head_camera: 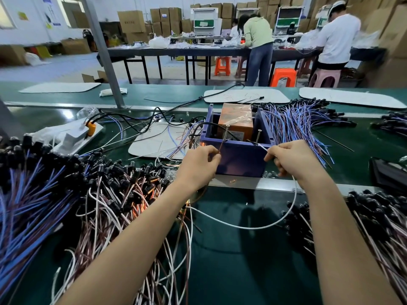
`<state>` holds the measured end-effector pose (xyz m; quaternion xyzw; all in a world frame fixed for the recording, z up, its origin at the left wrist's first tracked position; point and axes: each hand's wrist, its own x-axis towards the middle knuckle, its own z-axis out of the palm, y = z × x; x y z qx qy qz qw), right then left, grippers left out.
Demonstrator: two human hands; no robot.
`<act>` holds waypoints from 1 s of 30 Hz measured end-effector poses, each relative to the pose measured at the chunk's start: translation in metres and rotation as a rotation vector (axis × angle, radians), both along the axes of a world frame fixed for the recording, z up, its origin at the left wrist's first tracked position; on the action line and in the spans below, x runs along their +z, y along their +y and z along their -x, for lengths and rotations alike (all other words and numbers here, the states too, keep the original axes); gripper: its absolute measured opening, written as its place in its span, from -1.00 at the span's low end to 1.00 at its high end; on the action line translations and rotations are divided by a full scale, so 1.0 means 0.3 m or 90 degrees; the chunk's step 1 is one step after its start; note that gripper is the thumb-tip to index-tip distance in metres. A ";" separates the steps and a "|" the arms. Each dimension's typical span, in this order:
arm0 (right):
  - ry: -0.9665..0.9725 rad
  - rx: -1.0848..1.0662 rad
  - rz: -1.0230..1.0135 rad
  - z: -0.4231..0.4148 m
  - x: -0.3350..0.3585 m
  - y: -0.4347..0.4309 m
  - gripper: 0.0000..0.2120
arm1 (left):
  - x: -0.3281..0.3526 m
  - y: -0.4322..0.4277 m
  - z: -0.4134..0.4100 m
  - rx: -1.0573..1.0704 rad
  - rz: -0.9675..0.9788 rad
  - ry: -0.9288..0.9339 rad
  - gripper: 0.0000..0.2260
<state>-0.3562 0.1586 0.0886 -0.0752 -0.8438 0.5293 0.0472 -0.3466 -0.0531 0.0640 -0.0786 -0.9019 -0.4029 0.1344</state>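
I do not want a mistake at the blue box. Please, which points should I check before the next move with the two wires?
1. Left hand pinches the brown wire: ok.
2. Right hand pinches the white wire: ok.
3. Left screw and right screw stand up in the blue box: ok.
4. Wire ends touch the screws: cannot tell.
5. White wire's loop is free of the wire pile: cannot tell, its far end runs toward the pile.
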 end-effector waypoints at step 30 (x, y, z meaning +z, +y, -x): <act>-0.067 0.634 -0.320 -0.683 0.460 0.143 -0.81 | 0.192 0.162 -0.364 -0.711 0.135 -0.293 -0.54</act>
